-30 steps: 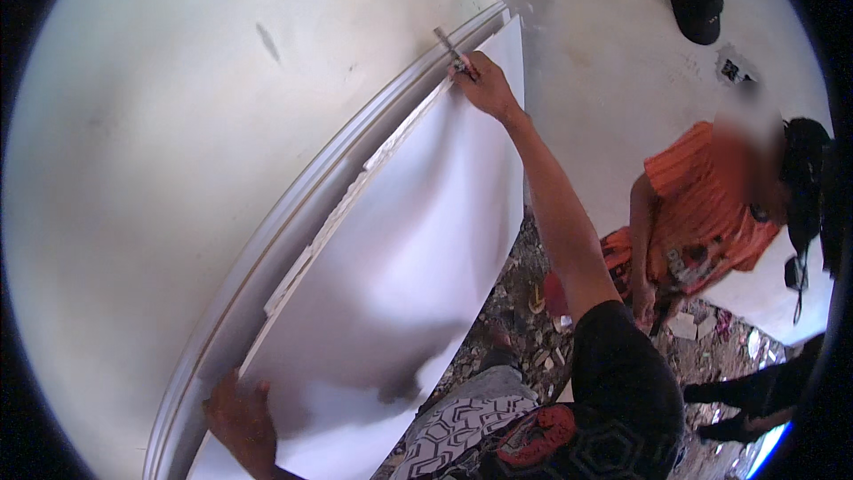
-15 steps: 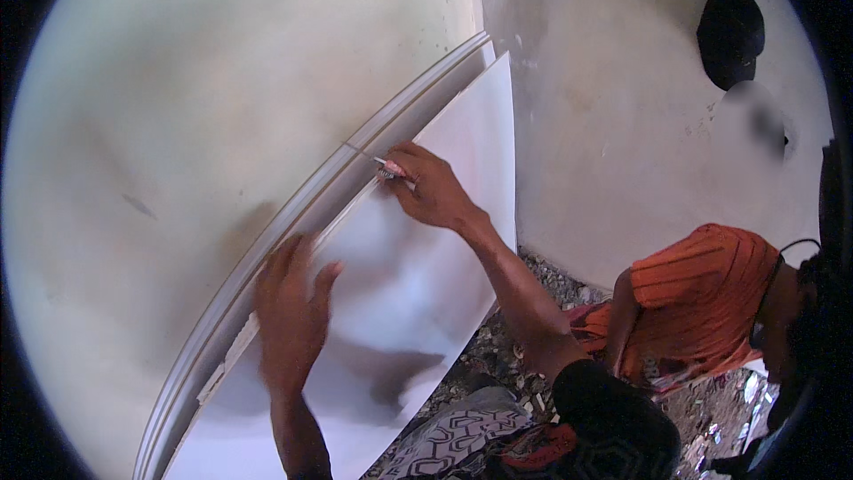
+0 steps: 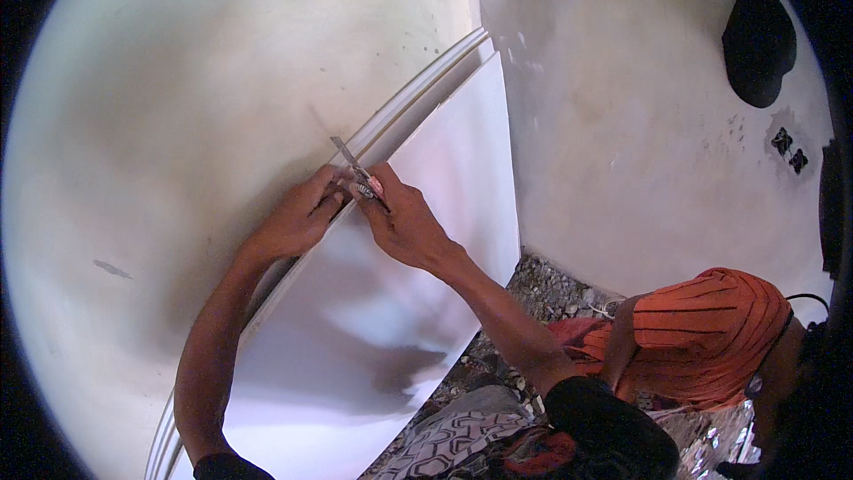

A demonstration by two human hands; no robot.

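Note:
In my right hand [image 3: 404, 222] is a utility knife [image 3: 350, 156] with a long thin grey blade and a bit of pink on its handle; the blade points up and to the left. My fingers wrap around the handle and hide most of it. My left hand [image 3: 298, 218] is right beside it, at the top edge of the boards. Its fingers are bent and pressed together close to the knife, and what they hold, if anything, is hidden. Both hands are over a large glossy white board [image 3: 426, 240], which leans in front of further white panels [image 3: 444, 67].
A pale wall [image 3: 178, 107] rises behind the boards and meets another wall [image 3: 604, 124] at a corner. A black cap [image 3: 758, 46] hangs at the right. Another person in an orange striped shirt [image 3: 711, 324] bends low at the right. Rubble [image 3: 551, 289] covers the ground.
My left hand has moved up and right along the board edge, its open fingers now bent beside the knife. My right hand has come slightly down and left, the knife still in it.

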